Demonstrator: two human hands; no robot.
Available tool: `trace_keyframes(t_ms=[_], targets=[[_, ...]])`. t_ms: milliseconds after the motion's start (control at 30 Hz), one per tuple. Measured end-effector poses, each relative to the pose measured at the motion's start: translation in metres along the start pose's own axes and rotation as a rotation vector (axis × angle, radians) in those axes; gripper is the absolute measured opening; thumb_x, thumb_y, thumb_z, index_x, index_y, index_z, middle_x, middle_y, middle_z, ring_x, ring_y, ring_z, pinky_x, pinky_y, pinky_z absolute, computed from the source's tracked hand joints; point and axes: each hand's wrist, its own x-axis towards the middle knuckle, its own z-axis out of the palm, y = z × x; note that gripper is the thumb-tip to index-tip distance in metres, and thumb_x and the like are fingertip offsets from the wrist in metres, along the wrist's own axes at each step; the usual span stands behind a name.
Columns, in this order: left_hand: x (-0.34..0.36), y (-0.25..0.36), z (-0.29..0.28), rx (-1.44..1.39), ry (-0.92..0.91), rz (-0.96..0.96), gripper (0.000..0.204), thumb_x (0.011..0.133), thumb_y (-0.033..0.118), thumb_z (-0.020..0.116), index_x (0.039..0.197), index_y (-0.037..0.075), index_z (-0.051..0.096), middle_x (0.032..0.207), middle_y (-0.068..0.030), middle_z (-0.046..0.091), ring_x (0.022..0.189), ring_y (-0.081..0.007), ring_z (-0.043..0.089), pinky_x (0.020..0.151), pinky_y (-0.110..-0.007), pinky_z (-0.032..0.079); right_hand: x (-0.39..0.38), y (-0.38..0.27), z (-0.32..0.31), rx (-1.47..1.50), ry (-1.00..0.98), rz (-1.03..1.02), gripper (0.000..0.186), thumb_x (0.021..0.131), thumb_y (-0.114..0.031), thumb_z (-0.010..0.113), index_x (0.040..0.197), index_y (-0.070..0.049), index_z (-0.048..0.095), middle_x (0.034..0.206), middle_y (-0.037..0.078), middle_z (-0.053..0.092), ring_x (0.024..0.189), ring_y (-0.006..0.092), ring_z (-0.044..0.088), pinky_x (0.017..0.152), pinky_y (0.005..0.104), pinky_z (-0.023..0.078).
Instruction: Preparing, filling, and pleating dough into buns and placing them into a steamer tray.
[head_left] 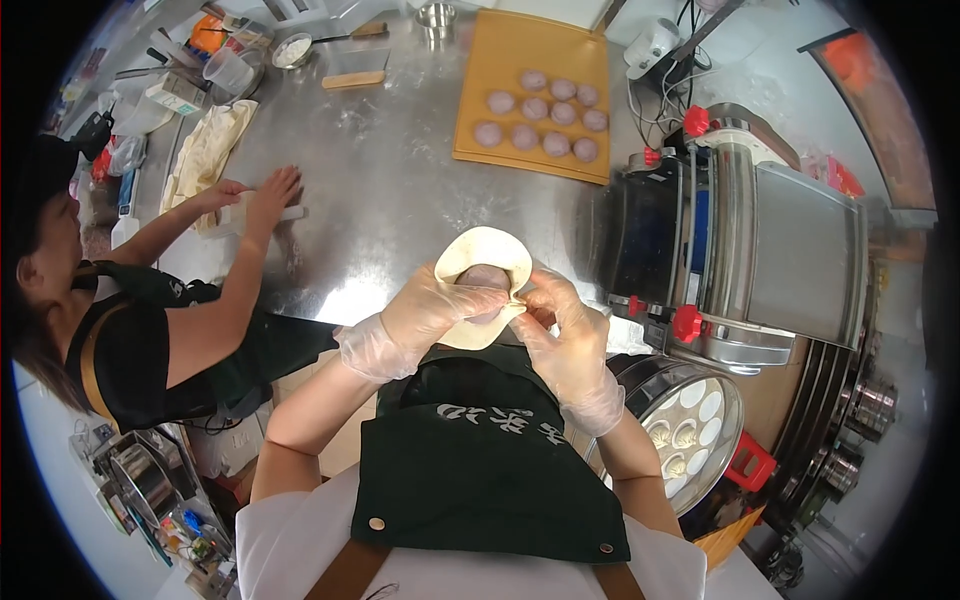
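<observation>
A round, pale dough wrapper [487, 255] with a purple filling ball [484, 277] in its middle is held in front of my chest. My left hand [425, 315], in a clear plastic glove, cups the wrapper from the left with the thumb over the filling. My right hand [560, 335], also gloved, pinches the wrapper's right edge into a fold. Both hands are over the near edge of the steel table [390, 190]. I wear a dark green apron.
An orange board [480, 60] with several purple filling balls lies at the back of the table. A metal dough machine [740, 240] stands at the right. A round steamer tray [690, 425] with shaped buns sits lower right. At the left another person presses dough [205, 150].
</observation>
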Motion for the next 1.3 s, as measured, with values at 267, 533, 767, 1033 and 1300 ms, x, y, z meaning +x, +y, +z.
trace_keyframes(t_ms=[267, 533, 767, 1033, 1300], targets=[[-0.004, 0.003, 0.000, 0.070, -0.004, 0.010, 0.049, 0.081, 0.012, 0.076, 0.125, 0.004, 0.056, 0.113, -0.0044, 0.063, 0.105, -0.0122, 0.060, 0.092, -0.029, 0.048, -0.002, -0.001, 0.004, -0.018, 0.017, -0.031, 0.049, 0.077, -0.002, 0.076, 0.122, -0.001, 0.055, 0.081, 0.011, 0.071, 0.065, 0.0214, 0.070, 0.059, 0.0301, 0.056], [-0.013, 0.007, 0.004, 0.060, -0.068, 0.061, 0.047, 0.083, 0.014, 0.075, 0.125, 0.003, 0.058, 0.112, -0.0041, 0.065, 0.104, -0.0122, 0.060, 0.094, -0.029, 0.046, -0.007, -0.009, 0.004, -0.030, 0.044, -0.104, 0.036, 0.074, 0.003, 0.076, 0.108, 0.000, 0.063, 0.084, 0.013, 0.070, 0.067, 0.0169, 0.068, 0.060, 0.0270, 0.054], [-0.014, 0.009, 0.002, 0.042, -0.055, 0.026, 0.040, 0.086, 0.016, 0.071, 0.122, 0.002, 0.060, 0.105, -0.0028, 0.065, 0.099, -0.0107, 0.059, 0.092, -0.027, 0.046, -0.010, -0.011, 0.009, -0.026, 0.129, -0.250, 0.030, 0.075, 0.004, 0.075, 0.103, 0.001, 0.063, 0.085, 0.015, 0.070, 0.070, 0.0201, 0.069, 0.062, 0.0293, 0.054], [-0.013, 0.009, -0.004, 0.274, -0.078, 0.112, 0.033, 0.091, 0.017, 0.067, 0.119, 0.001, 0.061, 0.100, -0.0036, 0.066, 0.090, -0.0099, 0.061, 0.081, -0.027, 0.050, -0.009, -0.017, 0.009, -0.004, 0.084, -0.093, 0.030, 0.075, 0.003, 0.076, 0.102, 0.001, 0.064, 0.085, 0.015, 0.070, 0.070, 0.0226, 0.070, 0.061, 0.0293, 0.054], [-0.012, 0.017, -0.003, 0.232, -0.124, 0.115, 0.034, 0.093, 0.018, 0.062, 0.123, 0.001, 0.060, 0.104, -0.0046, 0.064, 0.094, -0.0105, 0.060, 0.084, -0.027, 0.050, -0.009, -0.013, 0.008, -0.047, 0.114, -0.301, 0.025, 0.076, 0.003, 0.075, 0.098, 0.000, 0.064, 0.085, 0.015, 0.070, 0.069, 0.0227, 0.069, 0.061, 0.0297, 0.054]])
